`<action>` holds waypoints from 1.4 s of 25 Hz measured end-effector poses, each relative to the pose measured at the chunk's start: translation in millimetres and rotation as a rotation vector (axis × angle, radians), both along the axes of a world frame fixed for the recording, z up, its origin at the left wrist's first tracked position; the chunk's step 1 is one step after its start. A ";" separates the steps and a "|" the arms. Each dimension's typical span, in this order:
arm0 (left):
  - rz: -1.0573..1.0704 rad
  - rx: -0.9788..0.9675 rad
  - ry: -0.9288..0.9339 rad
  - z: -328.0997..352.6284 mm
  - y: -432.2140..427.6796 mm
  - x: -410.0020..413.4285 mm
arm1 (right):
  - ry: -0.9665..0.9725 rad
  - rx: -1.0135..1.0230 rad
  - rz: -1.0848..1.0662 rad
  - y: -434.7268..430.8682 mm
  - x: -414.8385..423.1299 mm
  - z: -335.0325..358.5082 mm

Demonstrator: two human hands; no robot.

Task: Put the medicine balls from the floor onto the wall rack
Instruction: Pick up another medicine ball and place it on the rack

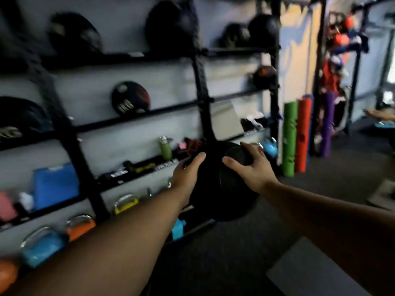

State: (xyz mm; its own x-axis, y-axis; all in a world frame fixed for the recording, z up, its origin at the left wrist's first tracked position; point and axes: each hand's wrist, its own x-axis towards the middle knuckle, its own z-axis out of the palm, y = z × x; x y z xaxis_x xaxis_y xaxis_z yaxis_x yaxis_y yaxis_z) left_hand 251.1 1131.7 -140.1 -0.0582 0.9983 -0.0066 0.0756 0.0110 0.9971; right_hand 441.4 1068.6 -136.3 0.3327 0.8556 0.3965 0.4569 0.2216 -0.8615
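Note:
I hold a large black medicine ball [222,189] out in front of me, off the floor, at about the height of the rack's lower shelves. My left hand [186,176] grips its left side and my right hand [251,167] presses on its upper right, fingers spread. The black wall rack [201,82] stands just behind the ball. Several other black medicine balls rest on its upper shelves, one with white lettering [130,101] on the middle shelf. The view is blurred by motion.
Lower shelves carry a green bottle [166,148], a blue box [55,185] and small items. Coloured kettlebells [44,246] line the bottom row. Green, orange and purple rolled mats [297,137] stand upright to the right of the rack. The floor is dark, with a grey mat [316,272] at the lower right.

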 end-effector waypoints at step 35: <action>0.491 0.673 1.056 209.2 804.7 -505.4 | -0.428 0.329 0.601 955.3 -576.2 230.3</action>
